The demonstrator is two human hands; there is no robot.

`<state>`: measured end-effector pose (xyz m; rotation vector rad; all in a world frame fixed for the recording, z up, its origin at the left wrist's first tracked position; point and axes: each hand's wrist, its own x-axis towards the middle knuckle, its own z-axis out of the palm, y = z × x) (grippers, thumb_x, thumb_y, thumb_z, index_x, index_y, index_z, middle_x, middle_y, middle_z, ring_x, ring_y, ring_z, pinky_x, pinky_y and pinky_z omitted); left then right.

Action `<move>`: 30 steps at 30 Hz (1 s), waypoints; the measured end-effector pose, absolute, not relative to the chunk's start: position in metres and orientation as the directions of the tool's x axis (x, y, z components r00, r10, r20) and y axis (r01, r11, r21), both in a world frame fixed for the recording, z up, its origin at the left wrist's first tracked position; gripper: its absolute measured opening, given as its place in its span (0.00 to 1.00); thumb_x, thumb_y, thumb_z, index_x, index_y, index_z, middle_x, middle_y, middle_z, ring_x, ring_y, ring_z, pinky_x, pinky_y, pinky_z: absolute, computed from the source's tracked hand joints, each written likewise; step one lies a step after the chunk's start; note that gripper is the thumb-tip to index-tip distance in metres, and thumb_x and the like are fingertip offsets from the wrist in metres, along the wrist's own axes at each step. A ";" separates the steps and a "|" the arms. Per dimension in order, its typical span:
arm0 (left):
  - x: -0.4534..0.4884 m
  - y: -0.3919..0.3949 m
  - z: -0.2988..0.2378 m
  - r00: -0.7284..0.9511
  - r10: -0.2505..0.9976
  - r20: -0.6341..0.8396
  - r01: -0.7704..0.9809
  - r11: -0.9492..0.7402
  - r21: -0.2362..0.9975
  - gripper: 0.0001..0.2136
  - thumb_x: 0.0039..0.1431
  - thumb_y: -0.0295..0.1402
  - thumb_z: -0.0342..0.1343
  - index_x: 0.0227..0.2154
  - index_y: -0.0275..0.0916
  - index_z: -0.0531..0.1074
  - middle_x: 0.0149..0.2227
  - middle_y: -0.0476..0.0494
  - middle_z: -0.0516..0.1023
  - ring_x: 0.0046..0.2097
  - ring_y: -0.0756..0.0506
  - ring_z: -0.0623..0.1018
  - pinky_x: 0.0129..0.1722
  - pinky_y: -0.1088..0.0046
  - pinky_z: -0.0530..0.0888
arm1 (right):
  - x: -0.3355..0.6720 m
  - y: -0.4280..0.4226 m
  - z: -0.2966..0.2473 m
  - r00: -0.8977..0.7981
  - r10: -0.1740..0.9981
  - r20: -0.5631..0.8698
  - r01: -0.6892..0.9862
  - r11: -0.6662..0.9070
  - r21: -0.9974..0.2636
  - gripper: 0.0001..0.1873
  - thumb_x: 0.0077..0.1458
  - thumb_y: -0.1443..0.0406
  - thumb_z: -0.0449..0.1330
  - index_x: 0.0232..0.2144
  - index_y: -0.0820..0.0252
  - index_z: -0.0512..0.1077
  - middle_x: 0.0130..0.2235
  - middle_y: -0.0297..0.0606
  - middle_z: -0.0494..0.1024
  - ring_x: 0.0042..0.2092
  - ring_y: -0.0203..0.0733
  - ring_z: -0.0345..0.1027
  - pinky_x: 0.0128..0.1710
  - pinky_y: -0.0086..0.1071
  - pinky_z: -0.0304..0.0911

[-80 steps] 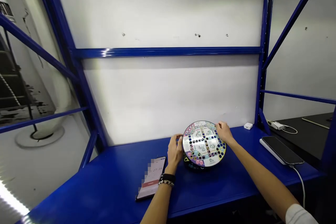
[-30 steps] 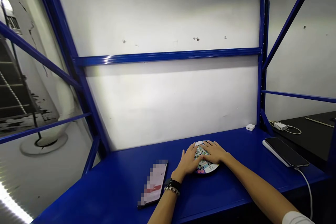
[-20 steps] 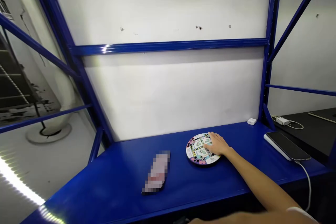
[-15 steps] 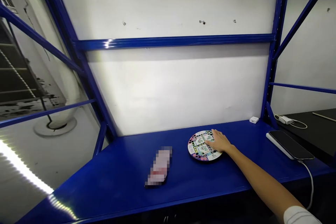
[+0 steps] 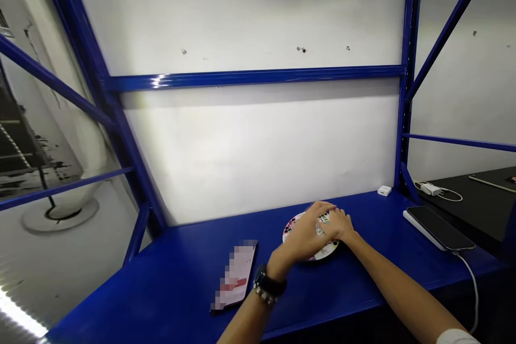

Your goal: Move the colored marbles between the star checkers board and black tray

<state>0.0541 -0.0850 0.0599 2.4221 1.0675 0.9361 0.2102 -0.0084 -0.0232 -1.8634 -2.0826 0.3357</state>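
Observation:
A round, flat case (image 5: 292, 226) with a colourful dotted print on top lies on the blue shelf. My left hand (image 5: 309, 234) reaches across it from the front left, its fingers stretched out over the top and meeting the other hand. From the right, my right hand (image 5: 342, 224) rests at the case's right side, its fingers spread and partly hidden behind the left. Much of the printed top is covered by both hands. A dark watch (image 5: 269, 281) and a beaded bracelet (image 5: 264, 294) sit on my left wrist.
A phone (image 5: 237, 274) with a blurred screen lies left of the case. Another phone (image 5: 441, 227) rests on a white block at right, with a white cable (image 5: 475, 285). A small white box (image 5: 384, 191) stands near the right post. A blue crossbar (image 5: 258, 76) spans the wall.
My left hand has come into view from below and now lies over the case beside my right hand. The view has shifted slightly, so the scene sits lower and further left.

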 end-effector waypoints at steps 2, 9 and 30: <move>0.036 -0.065 0.049 0.299 0.893 0.337 0.756 -0.437 0.487 0.20 0.63 0.44 0.53 0.54 0.42 0.71 0.56 0.38 0.73 0.58 0.38 0.72 0.58 0.61 0.69 | 0.212 -0.008 -0.023 -0.027 0.997 0.076 0.924 0.054 -0.378 0.36 0.57 0.44 0.51 0.55 0.67 0.68 0.58 0.59 0.68 0.60 0.64 0.59 0.56 0.52 0.54; -0.011 -0.033 -0.009 -0.086 0.987 0.134 0.953 0.042 0.301 0.23 0.61 0.46 0.48 0.50 0.35 0.74 0.51 0.29 0.76 0.52 0.34 0.77 0.48 0.61 0.72 | 0.215 -0.003 -0.022 0.036 0.999 0.022 0.911 -0.024 -0.411 0.39 0.54 0.41 0.53 0.53 0.68 0.70 0.56 0.60 0.69 0.58 0.61 0.64 0.55 0.50 0.57; -0.012 -0.040 -0.001 -0.191 0.958 0.212 0.824 0.039 0.565 0.13 0.59 0.46 0.52 0.32 0.43 0.76 0.38 0.44 0.81 0.41 0.41 0.78 0.33 0.70 0.67 | 0.230 0.012 -0.022 0.143 0.989 0.042 0.708 -0.072 -0.703 0.19 0.51 0.49 0.60 0.36 0.58 0.75 0.44 0.43 0.80 0.46 0.49 0.73 0.42 0.35 0.64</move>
